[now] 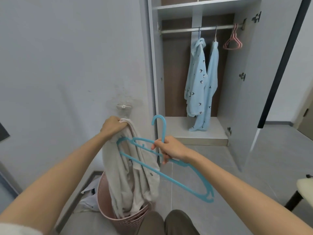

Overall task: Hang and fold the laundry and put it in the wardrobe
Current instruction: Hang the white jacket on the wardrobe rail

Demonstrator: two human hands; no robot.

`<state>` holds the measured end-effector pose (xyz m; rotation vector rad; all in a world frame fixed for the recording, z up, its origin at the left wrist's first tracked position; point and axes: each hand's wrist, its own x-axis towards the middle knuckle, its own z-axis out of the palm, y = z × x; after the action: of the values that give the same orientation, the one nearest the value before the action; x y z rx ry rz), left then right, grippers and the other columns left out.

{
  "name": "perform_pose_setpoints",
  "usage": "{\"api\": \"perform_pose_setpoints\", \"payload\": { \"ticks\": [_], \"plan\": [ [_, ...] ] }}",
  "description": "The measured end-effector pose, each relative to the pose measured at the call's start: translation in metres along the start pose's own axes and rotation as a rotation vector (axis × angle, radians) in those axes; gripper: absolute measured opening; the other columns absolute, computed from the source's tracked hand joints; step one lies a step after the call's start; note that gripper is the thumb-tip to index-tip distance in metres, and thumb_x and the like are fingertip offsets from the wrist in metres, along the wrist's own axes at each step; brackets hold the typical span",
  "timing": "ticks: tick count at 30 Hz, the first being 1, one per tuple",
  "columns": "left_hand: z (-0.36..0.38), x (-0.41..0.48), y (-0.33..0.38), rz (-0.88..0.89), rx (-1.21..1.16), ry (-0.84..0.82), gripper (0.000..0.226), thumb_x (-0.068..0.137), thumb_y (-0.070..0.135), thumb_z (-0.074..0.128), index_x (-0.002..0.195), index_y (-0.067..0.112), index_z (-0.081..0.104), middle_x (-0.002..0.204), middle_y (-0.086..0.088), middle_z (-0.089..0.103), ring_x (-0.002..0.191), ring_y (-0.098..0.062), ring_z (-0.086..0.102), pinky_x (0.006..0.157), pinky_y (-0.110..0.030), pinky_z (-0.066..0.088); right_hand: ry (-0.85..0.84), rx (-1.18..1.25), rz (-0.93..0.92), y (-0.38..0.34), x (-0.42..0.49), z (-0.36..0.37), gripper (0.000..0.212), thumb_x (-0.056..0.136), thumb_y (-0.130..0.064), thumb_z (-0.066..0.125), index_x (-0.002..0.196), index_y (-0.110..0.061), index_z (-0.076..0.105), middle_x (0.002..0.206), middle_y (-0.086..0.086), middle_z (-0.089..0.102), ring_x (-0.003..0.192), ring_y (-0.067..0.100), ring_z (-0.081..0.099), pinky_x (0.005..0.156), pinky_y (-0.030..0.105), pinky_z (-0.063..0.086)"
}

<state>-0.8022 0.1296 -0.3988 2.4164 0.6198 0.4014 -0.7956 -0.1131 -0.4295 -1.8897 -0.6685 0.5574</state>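
Note:
My left hand point(113, 127) grips the top of a beige garment point(132, 180), which hangs down into a pink laundry basket point(108, 212). My right hand point(169, 148) holds a blue plastic hanger point(169, 177) at the base of its hook, with the hanger's left end against the garment. The wardrobe point(237, 82) stands open ahead. On its rail point(183, 29) hang two light blue garments point(199, 82) and a few empty pink hangers point(232, 41).
White laundry point(89, 197) lies on the floor beside the basket. A wall hook point(123, 106) sits on the grey wall above my left hand. The wardrobe door point(264, 82) stands open on the right. A stool with a pale cushion point(306, 185) is at the right edge.

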Motion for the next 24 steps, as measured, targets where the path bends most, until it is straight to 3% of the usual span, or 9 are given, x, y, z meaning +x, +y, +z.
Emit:
{"api": "perform_pose_setpoints", "payload": {
  "ticks": [3,5,10,13,15,17,19,21,24],
  "plan": [
    [-0.007,-0.002,0.029,0.126,-0.056,0.008,0.041,0.090,0.021,0.056,0.051,0.018,0.043,0.064,0.001,0.048,0.074,-0.017,0.046,0.059,-0.030,0.038,0.130,-0.072,-0.012,-0.003,0.011,0.006,0.024,0.097,-0.016,0.045,0.091,-0.008,0.066,0.061,0.000,0.043,0.036,0.009,0.049,0.056,0.034,0.058],
    [-0.013,-0.005,0.047,0.151,-0.186,-0.004,0.038,0.090,0.019,0.056,0.053,0.019,0.049,0.065,0.003,0.051,0.073,-0.015,0.048,0.059,-0.028,0.041,0.204,-0.082,0.000,-0.005,0.016,0.007,0.026,0.097,-0.017,0.043,0.090,-0.007,0.066,0.062,0.000,0.047,0.040,0.014,0.054,0.062,0.043,0.059],
    [-0.031,-0.011,0.062,0.188,-0.449,-0.050,0.019,0.090,0.016,0.054,0.080,0.017,0.070,0.076,0.002,0.065,0.067,-0.008,0.058,0.057,-0.017,0.046,0.293,0.022,-0.044,-0.010,0.018,-0.006,0.027,0.097,-0.018,0.046,0.090,-0.002,0.067,0.052,0.003,0.044,0.036,0.015,0.049,0.068,0.050,0.057],
    [-0.038,-0.017,0.048,0.300,-0.351,-0.119,0.008,0.088,0.021,0.064,0.086,0.028,0.066,0.084,0.013,0.065,0.077,-0.002,0.059,0.060,-0.008,0.045,0.355,0.115,-0.154,-0.022,0.017,-0.019,0.026,0.097,-0.019,0.048,0.088,-0.003,0.066,0.045,0.002,0.037,0.032,0.008,0.042,0.060,0.045,0.057],
    [-0.039,-0.019,0.033,0.355,-0.244,-0.125,0.024,0.085,0.017,0.068,0.106,0.025,0.059,0.101,0.010,0.061,0.092,-0.010,0.059,0.072,-0.014,0.045,0.416,0.131,-0.247,-0.034,0.017,-0.025,0.025,0.097,-0.018,0.049,0.086,-0.005,0.067,0.050,0.006,0.036,0.035,0.007,0.039,0.054,0.037,0.054],
    [-0.041,-0.020,0.028,0.428,-0.167,-0.028,0.037,0.088,0.015,0.063,0.122,0.024,0.050,0.111,0.008,0.057,0.101,-0.016,0.057,0.080,-0.023,0.041,0.479,0.122,-0.343,-0.049,0.020,-0.027,0.026,0.098,-0.020,0.048,0.085,-0.009,0.068,0.051,0.008,0.038,0.037,0.007,0.042,0.056,0.039,0.055],
    [-0.050,-0.018,0.036,0.506,-0.135,0.133,0.036,0.094,0.021,0.055,0.129,0.026,0.050,0.115,0.010,0.057,0.102,-0.013,0.054,0.083,-0.025,0.039,0.537,0.136,-0.422,-0.066,0.024,-0.026,0.028,0.099,-0.024,0.048,0.084,-0.015,0.068,0.045,0.001,0.040,0.037,0.007,0.047,0.064,0.046,0.056],
    [-0.065,-0.014,0.050,0.532,-0.149,0.275,0.030,0.097,0.027,0.049,0.126,0.028,0.056,0.111,0.010,0.060,0.098,-0.010,0.053,0.081,-0.024,0.041,0.559,0.174,-0.466,-0.082,0.027,-0.027,0.028,0.100,-0.026,0.047,0.082,-0.019,0.068,0.039,-0.006,0.041,0.036,0.006,0.049,0.066,0.048,0.056],
    [-0.083,-0.015,0.064,0.527,-0.333,0.277,0.017,0.096,0.028,0.053,0.089,0.021,0.067,0.083,0.013,0.063,0.077,-0.001,0.054,0.062,-0.009,0.039,0.496,0.068,-0.424,-0.095,0.032,-0.039,0.029,0.100,-0.024,0.045,0.086,-0.015,0.069,0.043,-0.004,0.042,0.037,0.011,0.052,0.067,0.050,0.058]
  ]
}}
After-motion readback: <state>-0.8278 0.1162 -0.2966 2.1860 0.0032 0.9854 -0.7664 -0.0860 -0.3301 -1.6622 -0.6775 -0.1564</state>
